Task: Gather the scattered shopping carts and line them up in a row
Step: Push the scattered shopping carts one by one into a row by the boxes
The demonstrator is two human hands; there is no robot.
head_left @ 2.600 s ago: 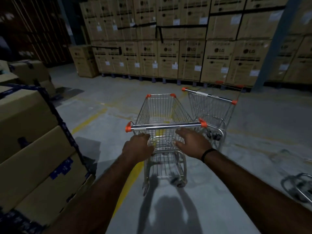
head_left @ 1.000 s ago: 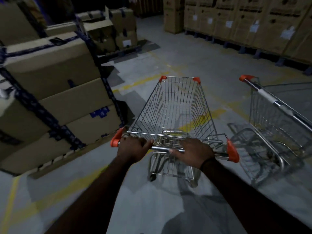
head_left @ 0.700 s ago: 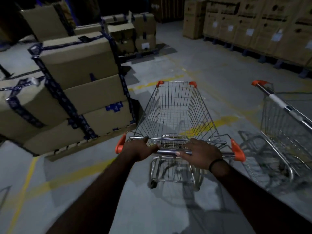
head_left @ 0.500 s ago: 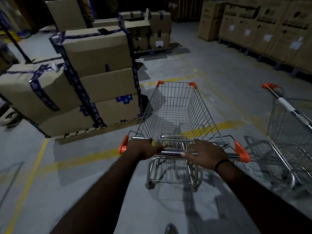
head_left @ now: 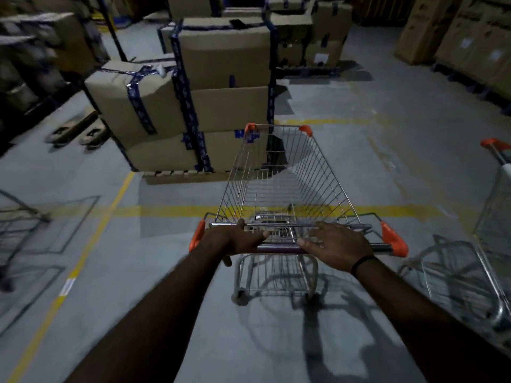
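Both hands, left [head_left: 237, 240] and right [head_left: 336, 246], curl around the shopping cart's [head_left: 279, 183] handle bar [head_left: 279, 248], facing strapped cardboard boxes [head_left: 210, 87].

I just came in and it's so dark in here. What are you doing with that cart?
A person has both hands on the handle of a shopping cart: the left hand and the right hand. It points toward a stack of taped boxes. Another cart stands at the right, and part of a third shows at the left edge.

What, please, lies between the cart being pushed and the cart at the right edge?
In the head view, only bare grey floor crossed by a yellow line separates the pushed cart from the right cart.
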